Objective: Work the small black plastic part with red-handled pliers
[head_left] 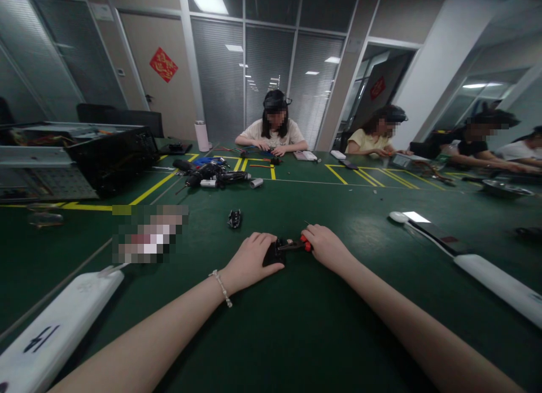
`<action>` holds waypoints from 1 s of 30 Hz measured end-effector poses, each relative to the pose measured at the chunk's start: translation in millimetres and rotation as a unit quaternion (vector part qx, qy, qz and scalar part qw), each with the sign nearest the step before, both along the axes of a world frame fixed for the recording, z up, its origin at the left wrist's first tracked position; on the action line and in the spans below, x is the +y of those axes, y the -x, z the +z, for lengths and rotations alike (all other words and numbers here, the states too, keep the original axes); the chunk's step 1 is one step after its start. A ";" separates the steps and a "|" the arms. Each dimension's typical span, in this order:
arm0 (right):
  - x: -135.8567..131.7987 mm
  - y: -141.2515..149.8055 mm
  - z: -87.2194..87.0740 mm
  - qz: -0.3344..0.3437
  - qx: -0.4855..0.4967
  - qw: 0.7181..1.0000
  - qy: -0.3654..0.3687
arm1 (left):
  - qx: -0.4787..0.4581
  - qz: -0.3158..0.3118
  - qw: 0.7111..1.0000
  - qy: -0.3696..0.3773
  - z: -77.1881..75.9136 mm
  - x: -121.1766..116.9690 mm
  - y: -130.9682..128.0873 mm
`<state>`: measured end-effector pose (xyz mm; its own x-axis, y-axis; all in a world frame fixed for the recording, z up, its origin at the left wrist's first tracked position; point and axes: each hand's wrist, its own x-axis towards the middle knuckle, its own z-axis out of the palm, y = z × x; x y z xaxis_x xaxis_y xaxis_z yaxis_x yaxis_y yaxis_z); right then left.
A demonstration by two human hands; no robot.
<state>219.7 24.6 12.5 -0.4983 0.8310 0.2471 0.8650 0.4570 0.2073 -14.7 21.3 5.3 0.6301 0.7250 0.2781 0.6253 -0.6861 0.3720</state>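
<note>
While right grip (328, 247) clamps pliers (305, 242), black part (277, 258) sits clamped within left grip (250, 261).

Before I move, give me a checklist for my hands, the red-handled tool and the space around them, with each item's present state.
1. Left hand steadying the black part: ok.
2. Right hand on the red-handled tool: ok.
3. Tool tip properly seated on the part: cannot tell; too small to see.
4. Loose black piece apart from both hands: ok, it lies beyond the left one.
5. Other people's hands out of the work area: ok, the nearest person is across the table.
</note>
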 end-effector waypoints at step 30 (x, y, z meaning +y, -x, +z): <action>-0.7 -2.4 -3.1 0.010 0.014 1.000 -0.012 | 0.006 0.001 1.000 0.017 1.6 -0.1 0.6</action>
<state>222.1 23.8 9.4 -0.5072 0.8148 0.2808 0.8614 0.4690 0.1948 -15.3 21.2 6.9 0.6327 0.7348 0.2446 0.6307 -0.6722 0.3878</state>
